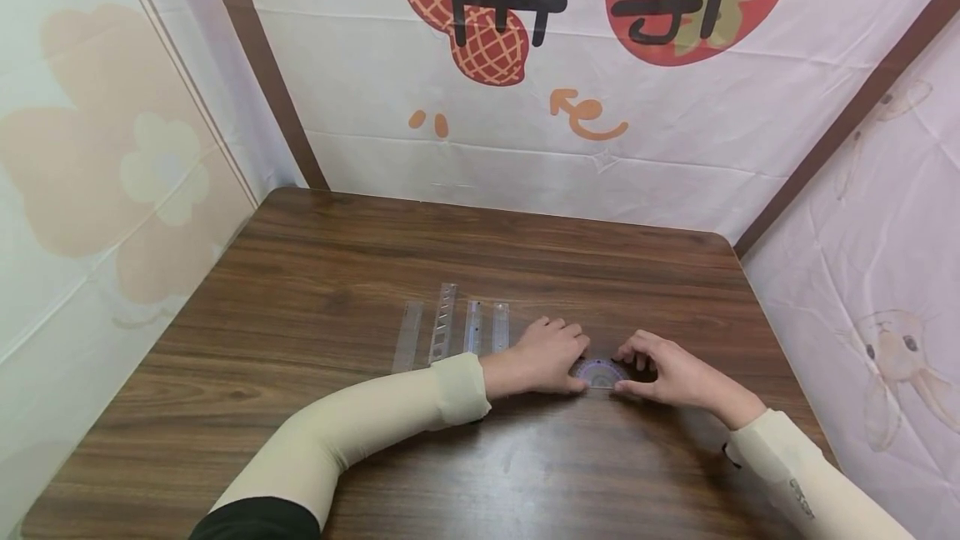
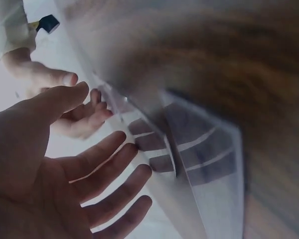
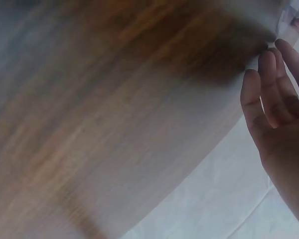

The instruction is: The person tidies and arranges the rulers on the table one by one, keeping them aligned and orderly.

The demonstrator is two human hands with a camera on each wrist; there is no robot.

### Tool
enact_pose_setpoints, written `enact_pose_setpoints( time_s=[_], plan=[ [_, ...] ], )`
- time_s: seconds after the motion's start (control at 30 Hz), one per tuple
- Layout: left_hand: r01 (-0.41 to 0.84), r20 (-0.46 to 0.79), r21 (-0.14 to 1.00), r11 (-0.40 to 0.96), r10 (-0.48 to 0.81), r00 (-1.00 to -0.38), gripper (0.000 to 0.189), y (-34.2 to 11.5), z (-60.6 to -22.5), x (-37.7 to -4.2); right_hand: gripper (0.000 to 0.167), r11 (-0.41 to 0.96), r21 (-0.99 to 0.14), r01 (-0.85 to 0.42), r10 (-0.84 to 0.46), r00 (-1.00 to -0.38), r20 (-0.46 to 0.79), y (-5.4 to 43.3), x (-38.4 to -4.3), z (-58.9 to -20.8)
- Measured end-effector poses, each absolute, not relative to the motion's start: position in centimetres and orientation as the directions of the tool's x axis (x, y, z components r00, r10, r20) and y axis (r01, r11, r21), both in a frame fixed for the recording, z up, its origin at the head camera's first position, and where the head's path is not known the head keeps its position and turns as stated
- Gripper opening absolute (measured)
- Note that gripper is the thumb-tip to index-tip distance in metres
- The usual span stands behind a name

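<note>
A clear semicircular protractor (image 1: 600,374) with purple markings lies flat on the wooden table, between the two hands. At its left edge is the left hand (image 1: 543,354), palm down, thumb and fingers spread apart. The right hand (image 1: 671,369) is at its right edge, thumb near the straight side and fingers bent slightly by the curved side. In the left wrist view the fingers of the left hand (image 2: 89,169) look loosely extended. The right wrist view has the fingers of the right hand (image 3: 279,99) nearly straight, their tips close to a clear edge.
Several clear rulers stand in a row left of the protractor: a plain ruler (image 1: 408,336), a ruler with cut-outs (image 1: 442,323), and bluish rulers (image 1: 501,325) partly behind the left hand. Printed cloth (image 1: 525,165) hangs beyond the table's (image 1: 360,240) far edge.
</note>
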State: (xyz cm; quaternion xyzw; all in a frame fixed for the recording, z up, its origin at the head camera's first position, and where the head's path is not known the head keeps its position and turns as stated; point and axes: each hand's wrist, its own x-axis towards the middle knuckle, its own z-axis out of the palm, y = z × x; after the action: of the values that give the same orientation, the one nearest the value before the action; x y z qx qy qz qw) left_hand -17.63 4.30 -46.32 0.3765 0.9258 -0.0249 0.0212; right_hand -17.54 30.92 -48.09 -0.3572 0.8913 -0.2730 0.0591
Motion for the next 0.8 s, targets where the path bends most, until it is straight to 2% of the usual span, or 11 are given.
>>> enact_pose_setpoints(
  time_s=[0.23, 0.53, 0.8],
  plan=[
    [0.636, -0.050, 0.044, 0.771, 0.637, -0.769, 0.057, 1.6, -45.3, -18.9, 0.038, 0.626, -0.503, -0.596, -0.647, -0.757, 0.092, 31.1, -18.1, -47.7],
    [0.520, 0.012, 0.118, 0.846, 0.523, -0.852, 0.062, -2.9, -43.4, -21.1, 0.041, 0.627, -0.446, -0.638, -0.653, -0.744, 0.145, 31.0, -19.0, -46.9],
    [0.439, 0.067, 0.140, 0.888, 0.434, -0.899, 0.072, -7.0, -43.2, -22.6, 0.054, 0.675, -0.385, -0.629, -0.620, -0.767, 0.166, 31.2, -20.0, -46.8]
  ],
)
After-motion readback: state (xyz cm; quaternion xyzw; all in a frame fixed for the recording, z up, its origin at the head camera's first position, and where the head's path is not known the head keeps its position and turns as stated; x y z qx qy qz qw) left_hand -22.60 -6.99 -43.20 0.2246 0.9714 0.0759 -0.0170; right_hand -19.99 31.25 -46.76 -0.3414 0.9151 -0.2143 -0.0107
